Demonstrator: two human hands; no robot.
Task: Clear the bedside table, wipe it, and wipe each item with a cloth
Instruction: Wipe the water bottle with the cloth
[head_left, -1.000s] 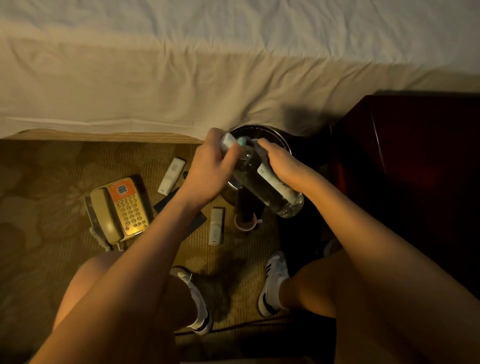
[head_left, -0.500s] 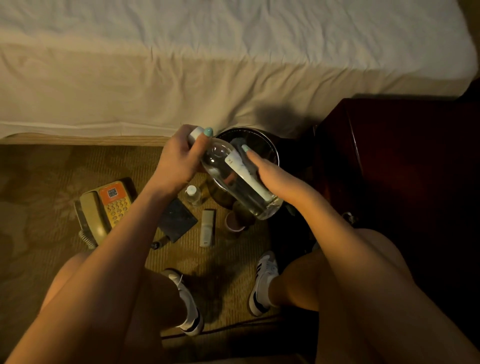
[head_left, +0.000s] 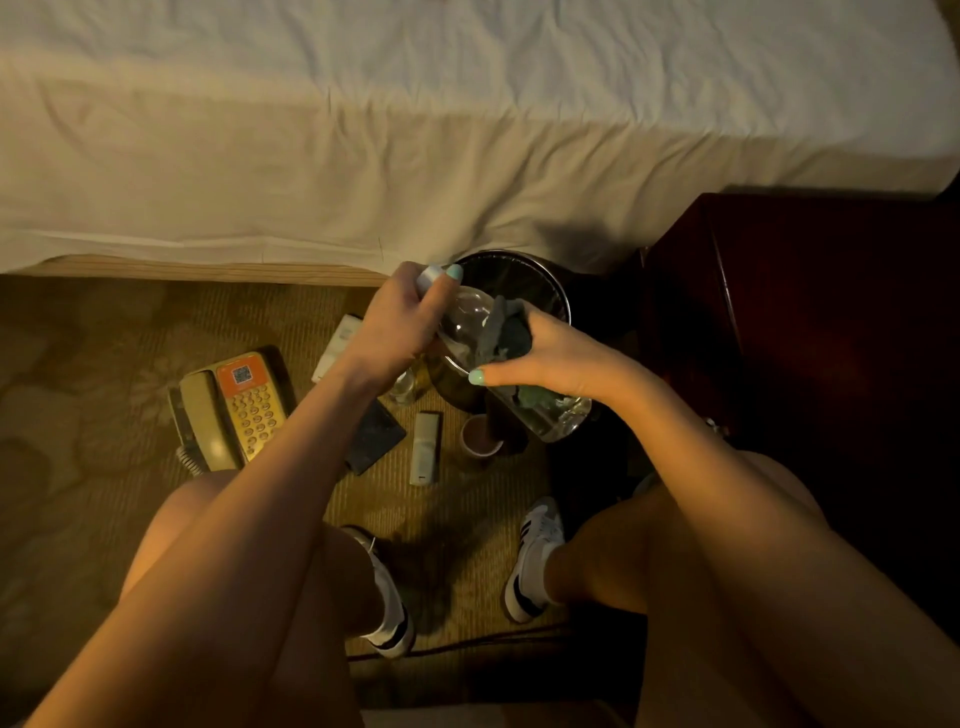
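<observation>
A clear plastic water bottle (head_left: 470, 322) is held tilted above the floor, cap end up to the left. My left hand (head_left: 400, 322) grips its neck and white cap. My right hand (head_left: 545, 358) wraps round the bottle's body with a dark grey cloth (head_left: 506, 332) bunched against it. The dark wooden bedside table (head_left: 810, 332) stands at the right, its top in deep shadow. On the carpet lie a beige telephone (head_left: 228, 410), a dark flat pad (head_left: 374, 436), a white remote (head_left: 426, 449), a second white remote (head_left: 337, 345), a small bottle (head_left: 402, 389) and a cup (head_left: 480, 441).
A round dark waste bin (head_left: 550, 291) stands behind the bottle, against the bed. The bed with its white sheet (head_left: 415, 130) fills the top of the view. My knees and two white trainers (head_left: 535, 556) are at the bottom. A cable runs along the carpet near my feet.
My right hand has turned from resting along the bottle's label to wrapping round its body with the cloth. The bottle has stayed tilted between both hands.
</observation>
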